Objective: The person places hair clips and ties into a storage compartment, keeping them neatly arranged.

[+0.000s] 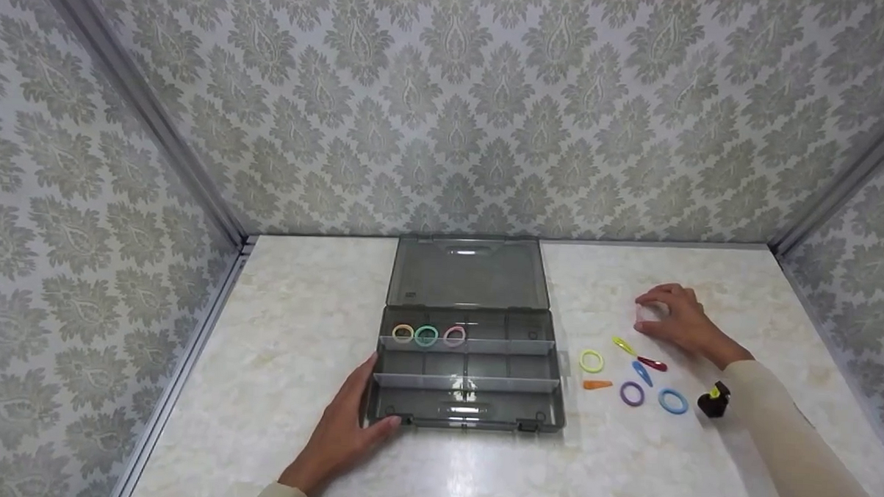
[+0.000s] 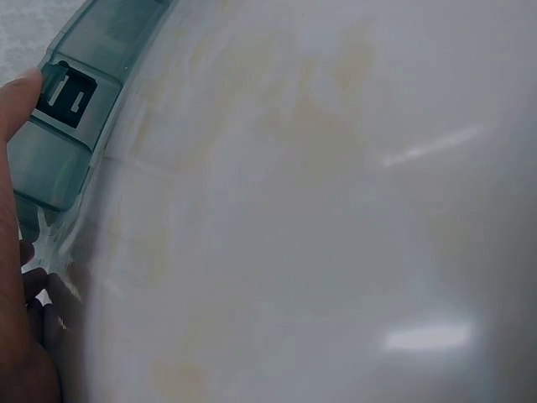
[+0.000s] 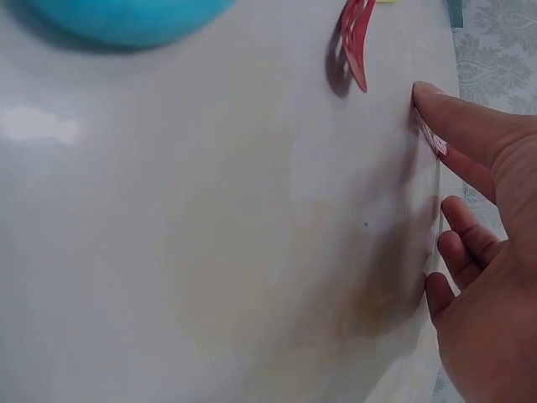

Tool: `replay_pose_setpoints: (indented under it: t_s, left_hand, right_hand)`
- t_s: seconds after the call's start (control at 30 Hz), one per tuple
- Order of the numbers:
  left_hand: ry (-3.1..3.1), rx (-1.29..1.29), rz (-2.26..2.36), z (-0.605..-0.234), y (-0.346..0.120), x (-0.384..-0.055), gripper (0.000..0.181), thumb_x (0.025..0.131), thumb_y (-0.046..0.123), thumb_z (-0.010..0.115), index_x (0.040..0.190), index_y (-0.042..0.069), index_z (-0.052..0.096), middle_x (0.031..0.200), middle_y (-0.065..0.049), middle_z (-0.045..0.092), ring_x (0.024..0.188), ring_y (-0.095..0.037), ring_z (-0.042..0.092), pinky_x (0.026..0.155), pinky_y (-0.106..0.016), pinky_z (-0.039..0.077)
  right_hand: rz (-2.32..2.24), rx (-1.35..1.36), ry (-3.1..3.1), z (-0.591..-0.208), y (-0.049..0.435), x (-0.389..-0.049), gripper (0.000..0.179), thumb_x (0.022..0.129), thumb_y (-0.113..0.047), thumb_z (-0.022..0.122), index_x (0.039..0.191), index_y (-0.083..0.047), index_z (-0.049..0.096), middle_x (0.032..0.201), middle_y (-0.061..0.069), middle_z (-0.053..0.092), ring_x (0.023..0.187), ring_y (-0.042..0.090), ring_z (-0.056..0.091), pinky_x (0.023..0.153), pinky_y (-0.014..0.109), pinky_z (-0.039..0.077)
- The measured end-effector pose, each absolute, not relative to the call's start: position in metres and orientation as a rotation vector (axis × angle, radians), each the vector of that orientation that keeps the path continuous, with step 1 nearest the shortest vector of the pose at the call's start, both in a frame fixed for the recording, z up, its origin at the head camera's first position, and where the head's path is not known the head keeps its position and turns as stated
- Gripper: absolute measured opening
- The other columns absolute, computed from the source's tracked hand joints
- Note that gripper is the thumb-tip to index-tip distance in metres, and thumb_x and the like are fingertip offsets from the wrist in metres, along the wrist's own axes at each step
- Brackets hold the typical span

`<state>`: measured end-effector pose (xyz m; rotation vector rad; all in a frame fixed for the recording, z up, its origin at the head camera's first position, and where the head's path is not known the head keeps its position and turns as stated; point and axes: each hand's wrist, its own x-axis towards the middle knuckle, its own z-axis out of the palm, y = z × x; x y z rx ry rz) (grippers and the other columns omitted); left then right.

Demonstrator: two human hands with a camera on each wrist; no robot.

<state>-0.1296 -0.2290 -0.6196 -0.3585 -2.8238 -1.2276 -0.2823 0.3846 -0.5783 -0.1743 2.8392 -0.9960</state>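
A dark translucent organizer box [image 1: 423, 365] lies with its lid [image 1: 470, 273] laid back. My left hand [image 1: 344, 420] holds its front left corner, thumb on the front edge and fingers along the side. In the left wrist view the thumb [image 2: 18, 101] touches beside a latch [image 2: 67, 94]. Peach [image 1: 403, 333], teal [image 1: 426, 336] and pink hair ties [image 1: 454, 336] sit in the back row. On the right, my right hand [image 1: 678, 321] pinches a small pale pink piece [image 1: 638, 314] between thumb and fingertips; its kind is unclear, being mostly hidden.
Right of the box lie yellow [image 1: 592, 361], purple [image 1: 632, 393] and blue hair ties [image 1: 673, 401]. Among them are yellow [image 1: 623, 346], red [image 1: 653, 364], blue [image 1: 641, 373] and orange hair clips [image 1: 597, 385]. A small black object [image 1: 713, 402] shows beside the right sleeve. Patterned walls [image 1: 453, 131] enclose the table.
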Motion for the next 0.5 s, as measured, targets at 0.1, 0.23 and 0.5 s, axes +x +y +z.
replay_pose_setpoints:
  t_s: [0.1,0.23,0.5]
  left_hand:
    - [-2.817,-0.369,-1.224,-0.620,-0.230,-0.130,0.111,0.093,0.066,0.081,0.178,0.023,0.022,0.179,-0.010,0.034,0.163,-0.035,0.035,0.132,-0.059,0.032]
    - [-2.845,-0.342,-1.224,-0.619,-0.229,-0.130,0.112,0.093,0.067,0.080,0.178,0.023,0.022,0.179,-0.010,0.033,0.163,-0.036,0.035,0.132,-0.060,0.032]
    - [-2.905,-0.273,-1.208,-0.617,-0.225,-0.131,0.114,0.092,0.067,0.081,0.178,0.022,0.020,0.180,-0.011,0.030,0.164,-0.037,0.033,0.133,-0.060,0.029]
  right_hand:
    - [-1.029,-0.167,2.839,-0.579,0.380,-0.280,0.053,0.102,-0.026,0.083,0.146,-0.002,0.067,0.157,0.028,0.042,0.147,0.052,0.030,0.120,0.077,0.032]
    - [-1.075,-0.207,2.863,-0.580,0.372,-0.276,0.051,0.101,-0.024,0.084,0.143,-0.001,0.069,0.154,0.028,0.045,0.145,0.050,0.032,0.119,0.075,0.033]
    - [-1.072,-0.260,2.881,-0.580,0.350,-0.268,0.050,0.100,-0.025,0.085,0.141,-0.002,0.070,0.154,0.026,0.046,0.145,0.048,0.032,0.117,0.074,0.033]
